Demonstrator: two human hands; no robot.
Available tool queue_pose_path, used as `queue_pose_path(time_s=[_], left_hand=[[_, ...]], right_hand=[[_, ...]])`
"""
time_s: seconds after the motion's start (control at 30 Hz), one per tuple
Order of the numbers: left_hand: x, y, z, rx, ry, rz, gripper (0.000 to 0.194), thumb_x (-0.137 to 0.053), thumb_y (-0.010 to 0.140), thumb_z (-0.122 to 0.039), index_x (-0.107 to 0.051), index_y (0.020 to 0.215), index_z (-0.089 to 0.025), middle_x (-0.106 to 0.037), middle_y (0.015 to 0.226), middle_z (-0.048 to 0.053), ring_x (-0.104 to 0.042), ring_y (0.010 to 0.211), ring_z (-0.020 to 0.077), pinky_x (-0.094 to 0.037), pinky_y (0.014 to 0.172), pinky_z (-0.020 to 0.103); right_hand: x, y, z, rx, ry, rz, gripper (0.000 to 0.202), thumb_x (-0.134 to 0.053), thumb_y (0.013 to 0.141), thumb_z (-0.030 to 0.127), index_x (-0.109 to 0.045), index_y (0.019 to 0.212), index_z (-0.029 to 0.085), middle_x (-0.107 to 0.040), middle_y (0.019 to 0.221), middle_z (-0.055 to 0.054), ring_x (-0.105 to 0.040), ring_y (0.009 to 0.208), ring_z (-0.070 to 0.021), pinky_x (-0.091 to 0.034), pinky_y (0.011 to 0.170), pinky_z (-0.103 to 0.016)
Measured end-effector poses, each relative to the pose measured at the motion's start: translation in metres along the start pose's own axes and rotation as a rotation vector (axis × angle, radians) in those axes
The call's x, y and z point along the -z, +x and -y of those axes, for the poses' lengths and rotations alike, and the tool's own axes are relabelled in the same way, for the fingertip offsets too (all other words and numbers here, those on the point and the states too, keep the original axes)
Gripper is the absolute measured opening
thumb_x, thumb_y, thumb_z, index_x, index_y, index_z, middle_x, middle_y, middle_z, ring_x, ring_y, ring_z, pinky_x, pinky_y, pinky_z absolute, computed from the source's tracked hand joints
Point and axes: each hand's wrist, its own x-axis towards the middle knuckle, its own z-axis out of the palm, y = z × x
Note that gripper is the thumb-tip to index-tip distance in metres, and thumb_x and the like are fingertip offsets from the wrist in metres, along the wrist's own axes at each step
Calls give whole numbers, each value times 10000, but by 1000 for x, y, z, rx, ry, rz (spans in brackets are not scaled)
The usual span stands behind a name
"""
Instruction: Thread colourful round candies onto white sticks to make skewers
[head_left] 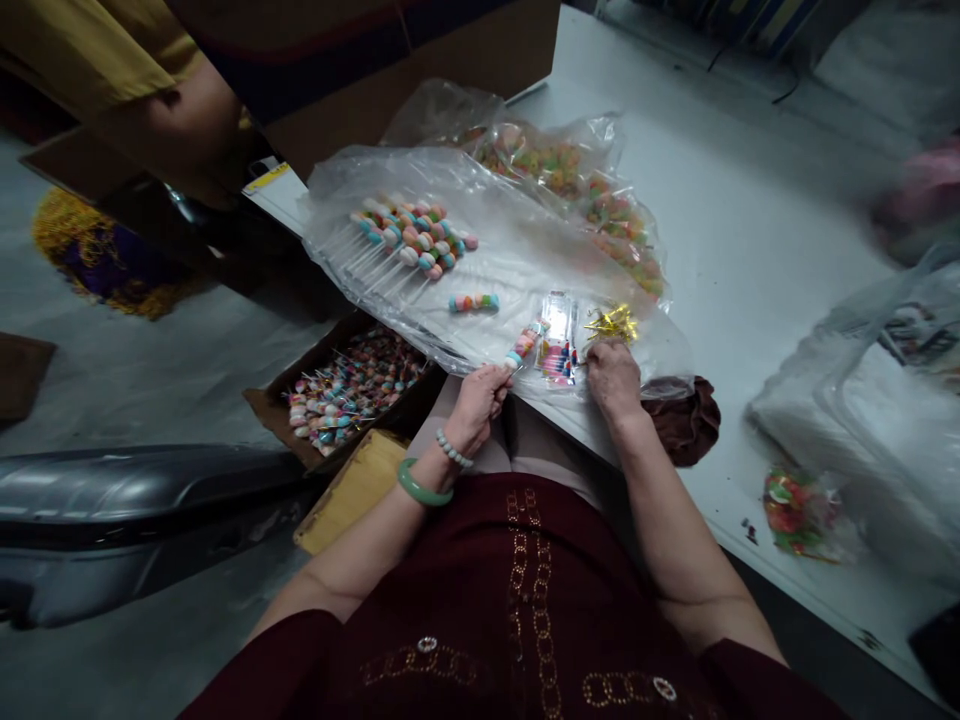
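Head view: left hand (480,400) is pinching the lower end of a candy stick (526,342), which is leaning up and away over the plastic (517,268) on the counter (727,230). Right hand (615,380) is reaching to the near edge of the gold ties (613,322), fingers curling; cannot tell whether they are pinching one. Wrappers (559,335) are lying between candy and ties. One loose candy (474,302) is resting beyond the left hand, near the heaped lollipops (420,235). Step in hand seems to be picking at the ties while steadying the candy; separating one tie would be calling for a fine fingertip pinch.
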Motion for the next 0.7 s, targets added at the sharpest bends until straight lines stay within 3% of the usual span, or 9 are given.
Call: queue_pose_path(time_s=[0.2,0.33,0.43,0.57,0.7], left_hand=[[-3,-3,-5,21,9,-11,291,-682,744,-361,-519,627,-151,-381,456,-76,-239,339,12,-128,349,170],[-3,-3,-6,15,4,-9,283,-669,754,-347,-517,620,-150,-377,454,-74,-236,343,12,-117,351,173],[-5,-3,-6,21,9,-25,296,-671,758,-356,-514,614,-151,-368,448,-75,-228,340,10,-108,354,177],[-9,-4,-4,10,16,-43,299,-680,757,-364,-517,623,-153,-348,446,-84,-218,337,9,-102,357,181],[-10,-5,-3,-24,21,30,290,-694,747,-367,-549,638,-140,-386,466,-72,-248,352,10,-142,360,181]], right_hand=[[9,5,-1,-55,74,-185,201,-429,868,248,-625,884,207,-654,942,-94,-578,881,-237,-433,782,-338],[18,6,-1,-193,205,-217,193,-448,857,293,-611,919,212,-660,750,-38,-586,707,-212,-430,721,-326],[22,1,7,-200,435,-225,209,-478,816,300,-631,921,205,-643,690,-9,-578,635,-180,-448,695,-313],[18,-19,42,-199,851,-76,218,-551,755,308,-668,906,203,-632,680,16,-545,553,-140,-461,597,-284],[5,-40,81,-164,1080,116,131,-576,741,286,-678,788,220,-626,665,23,-531,564,-124,-457,579,-265]])
